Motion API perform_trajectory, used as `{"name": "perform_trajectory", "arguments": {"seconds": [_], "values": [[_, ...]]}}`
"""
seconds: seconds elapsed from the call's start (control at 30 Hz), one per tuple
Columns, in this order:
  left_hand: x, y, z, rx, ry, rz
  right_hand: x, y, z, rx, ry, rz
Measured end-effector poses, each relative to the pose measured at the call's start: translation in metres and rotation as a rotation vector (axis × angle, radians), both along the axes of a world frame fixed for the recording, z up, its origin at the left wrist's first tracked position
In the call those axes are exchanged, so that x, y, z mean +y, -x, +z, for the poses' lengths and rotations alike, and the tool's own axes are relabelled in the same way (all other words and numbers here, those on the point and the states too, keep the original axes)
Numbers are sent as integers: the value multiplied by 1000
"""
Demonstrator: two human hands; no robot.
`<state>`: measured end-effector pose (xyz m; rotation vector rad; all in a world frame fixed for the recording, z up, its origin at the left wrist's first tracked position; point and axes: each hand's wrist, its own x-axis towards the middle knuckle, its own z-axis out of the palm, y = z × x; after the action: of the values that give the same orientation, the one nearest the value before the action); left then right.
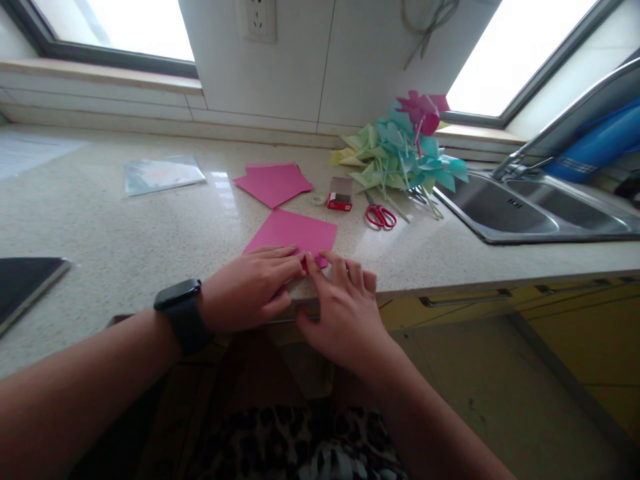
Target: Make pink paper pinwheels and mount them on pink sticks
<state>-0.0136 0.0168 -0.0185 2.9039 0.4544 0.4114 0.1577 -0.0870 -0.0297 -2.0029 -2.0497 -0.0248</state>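
Pink paper sheet (295,233) lies at countertop (125,227) front edge. Left hand (250,287) & right hand (345,310) press its near corner w/ flat fingers, not gripping. Red scissors (380,215) sit behind, near sink (520,213).

A speckled stone countertop (125,233) carries a pink paper square (295,233) near its front edge. At 12 o'clock of it lie more pink sheets (273,182); at 2 o'clock, a red box (341,195), red-handled scissors (380,215) and paper pinwheels (400,150); at 10 o'clock, a plastic sleeve (161,173).
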Motion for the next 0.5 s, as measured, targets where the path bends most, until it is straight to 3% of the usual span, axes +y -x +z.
{"name": "perform_trajectory", "arguments": {"seconds": [0.5], "values": [[-1,-1,1,24,19,55,-3,-12,3,121,-61,89]]}}
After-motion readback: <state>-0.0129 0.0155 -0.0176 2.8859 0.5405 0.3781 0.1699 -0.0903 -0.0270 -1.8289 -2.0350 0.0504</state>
